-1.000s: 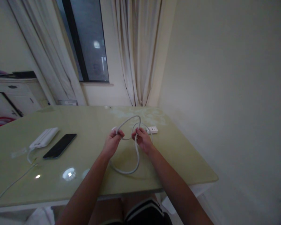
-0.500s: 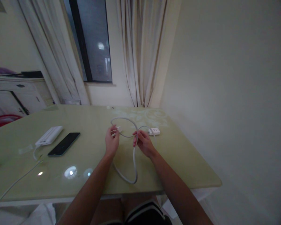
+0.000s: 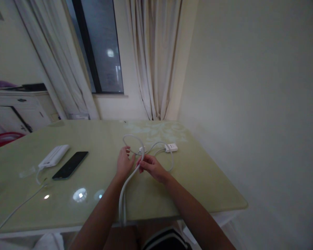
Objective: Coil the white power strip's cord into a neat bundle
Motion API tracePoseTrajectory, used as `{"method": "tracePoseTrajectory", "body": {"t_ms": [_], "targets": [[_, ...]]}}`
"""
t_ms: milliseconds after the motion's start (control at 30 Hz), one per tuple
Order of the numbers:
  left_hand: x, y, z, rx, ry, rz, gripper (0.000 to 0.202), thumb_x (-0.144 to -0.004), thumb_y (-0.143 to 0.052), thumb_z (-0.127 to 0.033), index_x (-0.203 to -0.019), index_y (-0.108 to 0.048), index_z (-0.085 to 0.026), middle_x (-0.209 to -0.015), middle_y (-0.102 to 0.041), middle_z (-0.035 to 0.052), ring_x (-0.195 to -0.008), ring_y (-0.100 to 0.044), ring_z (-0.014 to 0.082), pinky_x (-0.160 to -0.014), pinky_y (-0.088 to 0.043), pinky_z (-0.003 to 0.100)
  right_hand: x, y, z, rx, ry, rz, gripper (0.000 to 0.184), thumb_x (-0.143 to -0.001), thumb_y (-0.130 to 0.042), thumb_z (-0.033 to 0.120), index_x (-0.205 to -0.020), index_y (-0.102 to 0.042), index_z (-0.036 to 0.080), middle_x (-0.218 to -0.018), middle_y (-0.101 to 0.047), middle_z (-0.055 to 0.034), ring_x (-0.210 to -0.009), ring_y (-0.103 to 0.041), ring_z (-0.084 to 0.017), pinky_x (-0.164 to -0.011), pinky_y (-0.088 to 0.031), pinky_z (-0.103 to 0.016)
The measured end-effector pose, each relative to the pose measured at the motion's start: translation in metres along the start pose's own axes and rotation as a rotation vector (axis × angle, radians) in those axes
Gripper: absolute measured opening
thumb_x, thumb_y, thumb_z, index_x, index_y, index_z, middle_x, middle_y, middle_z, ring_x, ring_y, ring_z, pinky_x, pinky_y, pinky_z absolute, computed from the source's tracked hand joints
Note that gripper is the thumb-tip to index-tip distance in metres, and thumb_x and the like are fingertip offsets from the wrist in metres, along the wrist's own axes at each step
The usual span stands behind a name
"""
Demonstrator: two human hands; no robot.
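Note:
A white power cable (image 3: 123,196) runs from the white power strip (image 3: 171,148) and bends into a loop between my hands. My right hand (image 3: 151,167) pinches the cable, thumb against fingers, just right of the middle of the table. My left hand (image 3: 124,162) is beside the loop with thumb and fingers apart; the cable passes by its fingertips, and I cannot tell whether it touches them. A white plug (image 3: 141,149) shows just beyond my hands. Two strands of the cable hang toward the table's front edge between my forearms.
Glossy pale green table (image 3: 94,139), with a wall close on its right. On the left lie a black phone (image 3: 70,165), a white power bank (image 3: 54,156) and a thin white charging cord (image 3: 18,208). Curtains (image 3: 156,62) hang behind the table.
My right hand has moved left, closer to my left hand, with the cable in it. The lower bend has swung left and now hangs over the front edge. My left hand's fingers have spread.

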State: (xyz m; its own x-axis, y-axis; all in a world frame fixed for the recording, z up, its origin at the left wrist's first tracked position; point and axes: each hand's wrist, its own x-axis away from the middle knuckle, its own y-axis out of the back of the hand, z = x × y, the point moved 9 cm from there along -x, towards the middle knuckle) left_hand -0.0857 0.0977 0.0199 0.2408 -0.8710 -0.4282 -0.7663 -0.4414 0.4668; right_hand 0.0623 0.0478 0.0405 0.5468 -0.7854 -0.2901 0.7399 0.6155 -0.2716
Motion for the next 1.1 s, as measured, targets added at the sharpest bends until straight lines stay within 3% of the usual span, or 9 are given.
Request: {"method": "tracePoseTrajectory", "body": {"t_ms": [167, 333, 500, 600, 667, 767, 833, 967, 1100], "targets": [[0.011, -0.022, 0.006, -0.198, -0.017, 0.205, 0.023, -0.086, -0.058, -0.020, -0.107, -0.049, -0.021, -0.091, -0.067, 0.0059, -0.081, -0.066, 0.0219, -0.073, -0.048, 0.031, -0.001, 0.016, -0.001, -0.127, -0.006, -0.122, 0.035, -0.084, -0.079, 0.046, -0.105, -0.070, 0.018, -0.076, -0.070, -0.0019, -0.066, -0.062, -0.013, -0.063, -0.047, -0.024], [0.010, -0.018, 0.010, -0.139, -0.051, 0.147, 0.016, -0.086, -0.044, -0.009, -0.092, -0.051, -0.022, -0.081, -0.064, 0.0030, -0.079, -0.062, 0.0206, -0.072, -0.045, 0.029, 0.003, 0.040, -0.003, -0.387, -0.014, -0.269, 0.031, -0.086, -0.076, 0.045, -0.098, -0.072, 0.017, -0.072, -0.068, -0.0018, -0.060, -0.057, -0.011, -0.054, -0.041, -0.021], [0.007, -0.016, 0.009, 0.041, -0.071, 0.083, 0.024, -0.079, -0.044, -0.004, -0.075, -0.060, -0.021, -0.099, -0.070, 0.0078, -0.097, -0.065, 0.0220, -0.089, -0.050, 0.034, 0.016, 0.050, 0.025, -0.607, 0.045, -0.335, 0.022, -0.081, -0.083, 0.036, -0.089, -0.071, 0.020, -0.075, -0.061, 0.0015, -0.056, -0.045, -0.008, -0.054, -0.039, -0.022], [0.003, -0.022, 0.027, 0.246, 0.127, 0.076, 0.024, -0.077, -0.051, -0.004, -0.073, -0.068, -0.020, -0.108, -0.073, 0.0084, -0.102, -0.068, 0.0227, -0.095, -0.051, 0.038, 0.030, 0.045, 0.061, -0.670, 0.209, -0.377, 0.023, -0.078, -0.086, 0.032, -0.086, -0.066, 0.023, -0.074, -0.053, 0.0039, -0.057, -0.039, -0.008, -0.056, -0.041, -0.023], [0.002, -0.028, 0.047, 0.486, 0.368, 0.039, 0.015, -0.077, -0.061, -0.009, -0.079, -0.072, -0.020, -0.099, -0.075, 0.0070, -0.090, -0.070, 0.0207, -0.085, -0.055, 0.035, 0.043, 0.041, 0.084, -0.684, 0.334, -0.448, 0.023, -0.079, -0.085, 0.031, -0.086, -0.064, 0.026, -0.073, -0.049, 0.0046, -0.056, -0.037, -0.009, -0.054, -0.040, -0.023], [0.007, -0.035, 0.075, 0.932, 0.715, -0.138, 0.010, -0.076, -0.069, -0.011, -0.083, -0.068, -0.019, -0.080, -0.071, 0.0031, -0.071, -0.067, 0.0151, -0.069, -0.057, 0.026, 0.061, 0.040, 0.117, -0.636, 0.516, -0.573, 0.022, -0.082, -0.085, 0.032, -0.089, -0.064, 0.029, -0.074, -0.050, 0.0050, -0.057, -0.036, -0.009, -0.053, -0.041, -0.022], [0.008, -0.034, 0.085, 1.098, 0.808, -0.244, 0.011, -0.079, -0.067, -0.010, -0.085, -0.065, -0.019, -0.077, -0.069, 0.0016, -0.074, -0.068, 0.0128, -0.070, -0.058, 0.023, 0.070, 0.045, 0.138, -0.527, 0.600, -0.649, 0.023, -0.081, -0.086, 0.033, -0.089, -0.065, 0.029, -0.074, -0.051, 0.0058, -0.057, -0.037, -0.009, -0.054, -0.043, -0.022], [0.004, -0.023, 0.089, 1.211, 0.810, -0.260, 0.007, -0.087, -0.063, -0.015, -0.089, -0.060, -0.020, -0.087, -0.071, 0.0030, -0.087, -0.070, 0.0116, -0.075, -0.058, 0.020, 0.067, 0.072, 0.171, -0.219, 0.636, -0.812, 0.026, -0.076, -0.089, 0.029, -0.088, -0.067, 0.023, -0.074, -0.058, 0.0072, -0.053, -0.036, -0.005, -0.052, -0.042, -0.019], [0.003, -0.007, 0.059, 1.332, 0.667, -0.235, 0.013, -0.091, -0.063, -0.031, -0.102, -0.064, -0.022, -0.110, -0.073, 0.0049, -0.092, -0.071, 0.0120, -0.073, -0.056, 0.021, 0.047, 0.118, 0.191, 0.007, 0.556, -1.063, 0.032, -0.075, -0.086, 0.029, -0.074, -0.056, 0.018, -0.076, -0.064, 0.0060, -0.048, -0.035, -0.003, -0.045, -0.034, -0.018]]}}
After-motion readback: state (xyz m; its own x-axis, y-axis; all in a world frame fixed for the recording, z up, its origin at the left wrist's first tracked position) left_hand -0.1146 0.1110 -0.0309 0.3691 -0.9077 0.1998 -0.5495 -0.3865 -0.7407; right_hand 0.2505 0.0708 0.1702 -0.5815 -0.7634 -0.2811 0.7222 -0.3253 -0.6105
